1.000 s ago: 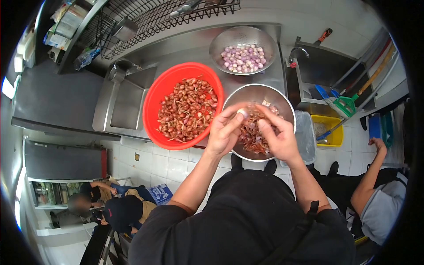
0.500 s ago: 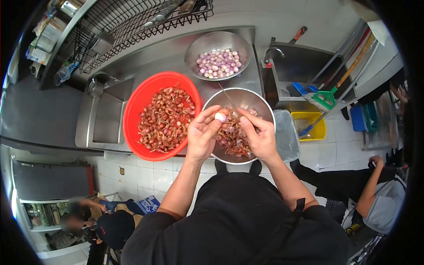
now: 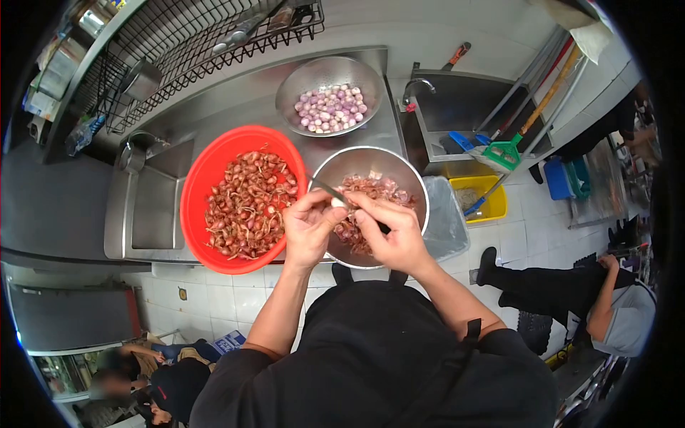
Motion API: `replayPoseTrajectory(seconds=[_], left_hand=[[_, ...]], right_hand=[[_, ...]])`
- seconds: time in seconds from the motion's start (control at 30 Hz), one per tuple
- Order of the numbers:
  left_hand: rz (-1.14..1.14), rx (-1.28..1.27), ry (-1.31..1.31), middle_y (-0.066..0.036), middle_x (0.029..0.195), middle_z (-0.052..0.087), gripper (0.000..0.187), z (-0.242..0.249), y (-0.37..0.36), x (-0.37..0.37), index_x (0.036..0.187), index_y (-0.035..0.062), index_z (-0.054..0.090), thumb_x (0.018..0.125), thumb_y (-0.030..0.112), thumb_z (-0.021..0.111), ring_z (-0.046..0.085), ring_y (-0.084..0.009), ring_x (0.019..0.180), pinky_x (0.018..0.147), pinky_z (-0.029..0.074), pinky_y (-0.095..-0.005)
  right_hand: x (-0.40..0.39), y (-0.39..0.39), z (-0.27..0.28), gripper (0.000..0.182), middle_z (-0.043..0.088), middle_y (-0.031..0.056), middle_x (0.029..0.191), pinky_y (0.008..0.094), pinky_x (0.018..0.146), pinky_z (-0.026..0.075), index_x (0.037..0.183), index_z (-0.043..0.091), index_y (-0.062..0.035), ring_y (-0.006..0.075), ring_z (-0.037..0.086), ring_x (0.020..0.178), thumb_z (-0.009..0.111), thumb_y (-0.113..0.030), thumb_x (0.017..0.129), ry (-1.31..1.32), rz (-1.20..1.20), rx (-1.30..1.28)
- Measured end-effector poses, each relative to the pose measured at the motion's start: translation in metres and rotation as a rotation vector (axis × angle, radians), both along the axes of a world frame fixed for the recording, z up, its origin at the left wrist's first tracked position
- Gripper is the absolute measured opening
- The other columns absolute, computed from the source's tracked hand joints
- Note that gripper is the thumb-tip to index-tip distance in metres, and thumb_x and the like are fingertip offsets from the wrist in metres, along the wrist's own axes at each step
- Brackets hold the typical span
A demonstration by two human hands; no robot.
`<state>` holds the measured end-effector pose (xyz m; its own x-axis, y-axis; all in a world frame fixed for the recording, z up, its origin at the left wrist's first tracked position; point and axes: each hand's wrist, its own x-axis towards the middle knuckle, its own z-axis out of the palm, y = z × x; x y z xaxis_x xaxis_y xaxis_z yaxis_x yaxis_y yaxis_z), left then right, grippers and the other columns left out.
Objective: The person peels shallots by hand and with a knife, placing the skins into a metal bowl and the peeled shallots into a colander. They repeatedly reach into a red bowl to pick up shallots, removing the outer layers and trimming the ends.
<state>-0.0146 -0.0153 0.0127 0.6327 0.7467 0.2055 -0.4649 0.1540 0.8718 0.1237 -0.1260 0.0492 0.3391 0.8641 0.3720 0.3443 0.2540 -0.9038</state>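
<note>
Between the fingers of my left hand (image 3: 308,227) is a pale peeled shallot (image 3: 338,203). My right hand (image 3: 389,230) grips a small knife (image 3: 327,187), its blade lying across the shallot and pointing up to the left. Both hands are over a steel bowl (image 3: 421,192) that holds papery shallot skins (image 3: 382,188). Left of it stands a red basin (image 3: 191,207) full of unpeeled shallots (image 3: 250,203). Behind the bowl, a steel colander (image 3: 289,85) contains peeled purple-white shallots (image 3: 330,108).
A metal sink (image 3: 153,214) is at the left, under a wire rack (image 3: 214,50). On the right are a second sink (image 3: 464,107), a yellow bin (image 3: 492,200), a green broom (image 3: 503,153) and a clear plastic bag (image 3: 446,221). Other people are at both lower sides.
The knife blade has swung from pointing up, beside the shallot, to lying across it. My right hand has come closer to my left. The whole view has shifted slightly.
</note>
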Motion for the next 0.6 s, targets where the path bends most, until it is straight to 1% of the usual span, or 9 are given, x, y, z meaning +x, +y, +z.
replayPoseTrajectory(seconds=[0.03,0.13,0.17,0.23,0.3,0.4,0.47,0.53,0.6], left_hand=[[-0.02,0.017,-0.002,-0.012,0.112,0.067,0.034,0.001,0.001,0.0,0.121,-0.0045,0.06,0.088,-0.008,0.067,0.064,-0.0166,0.105,0.092,0.052,-0.0299],[-0.004,-0.078,-0.028,-0.015,0.115,0.066,0.038,0.005,0.001,0.002,0.126,-0.0045,0.056,0.09,-0.005,0.065,0.065,-0.0175,0.105,0.091,0.053,-0.0305],[-0.022,-0.133,-0.025,-0.016,0.117,0.066,0.039,0.006,0.003,0.001,0.128,-0.0044,0.054,0.091,-0.004,0.064,0.065,-0.018,0.106,0.091,0.053,-0.0306],[-0.059,-0.138,-0.037,-0.017,0.119,0.065,0.039,0.005,0.006,-0.002,0.13,-0.0041,0.052,0.092,-0.002,0.063,0.065,-0.0184,0.104,0.09,0.053,-0.0298],[-0.165,-0.278,-0.133,-0.018,0.124,0.062,0.04,0.006,0.008,-0.003,0.131,-0.0049,0.051,0.092,0.0,0.063,0.064,-0.0196,0.103,0.086,0.054,-0.0308],[-0.189,-0.311,-0.137,-0.017,0.125,0.061,0.04,0.004,0.008,-0.001,0.13,-0.0046,0.053,0.092,-0.001,0.063,0.063,-0.0183,0.101,0.085,0.053,-0.0298],[-0.143,-0.257,-0.113,-0.016,0.124,0.061,0.039,-0.001,0.003,0.001,0.13,-0.0049,0.054,0.092,-0.002,0.062,0.063,-0.0182,0.101,0.086,0.053,-0.0297],[-0.095,-0.204,-0.087,-0.015,0.122,0.062,0.038,-0.001,0.0,0.002,0.129,-0.0052,0.055,0.092,-0.002,0.062,0.063,-0.018,0.102,0.087,0.052,-0.0296],[-0.082,-0.08,-0.016,-0.013,0.115,0.066,0.04,0.0,-0.001,0.004,0.13,-0.0034,0.054,0.091,-0.004,0.064,0.064,-0.015,0.101,0.084,0.053,-0.0275]], right_hand=[[0.002,0.001,-0.001,0.032,0.07,0.0175,0.115,0.0319,0.094,0.05,0.124,0.063,0.0026,0.023,0.068,0.107,0.06,-0.005,0.092,-0.005,-0.009,-0.001],[0.008,0.003,-0.005,0.03,0.07,0.0173,0.115,0.0324,0.096,0.048,0.122,0.064,0.0044,0.0213,0.066,0.109,0.058,-0.005,0.095,0.144,0.014,0.015],[0.009,0.003,-0.006,0.03,0.07,0.0173,0.115,0.0324,0.096,0.048,0.122,0.064,0.0044,0.0213,0.066,0.109,0.058,-0.005,0.095,0.141,0.013,0.015],[0.01,0.003,-0.01,0.03,0.07,0.018,0.115,0.0324,0.097,0.048,0.122,0.064,0.0041,0.022,0.066,0.11,0.058,-0.006,0.095,0.145,-0.049,-0.033],[0.011,0.001,-0.007,0.03,0.07,0.0181,0.115,0.0323,0.097,0.048,0.123,0.063,0.004,0.0222,0.065,0.11,0.058,-0.006,0.095,0.143,-0.041,-0.029],[0.009,0.0,-0.009,0.033,0.069,0.0184,0.117,0.0323,0.097,0.048,0.126,0.062,0.004,0.0222,0.065,0.11,0.059,-0.007,0.094,0.096,-0.053,-0.008],[0.006,-0.001,-0.008,0.035,0.068,0.0186,0.118,0.0324,0.097,0.048,0.128,0.06,0.004,0.0221,0.065,0.11,0.06,-0.007,0.094,0.048,-0.075,0.007],[0.001,-0.003,-0.005,0.039,0.067,0.0184,0.122,0.0326,0.094,0.049,0.131,0.057,0.0042,0.0215,0.065,0.109,0.062,-0.007,0.093,0.091,-0.035,0.033],[-0.004,-0.004,-0.004,0.04,0.066,0.0181,0.123,0.0325,0.094,0.049,0.132,0.056,0.0042,0.021,0.065,0.11,0.061,-0.007,0.093,0.139,-0.007,-0.004]])
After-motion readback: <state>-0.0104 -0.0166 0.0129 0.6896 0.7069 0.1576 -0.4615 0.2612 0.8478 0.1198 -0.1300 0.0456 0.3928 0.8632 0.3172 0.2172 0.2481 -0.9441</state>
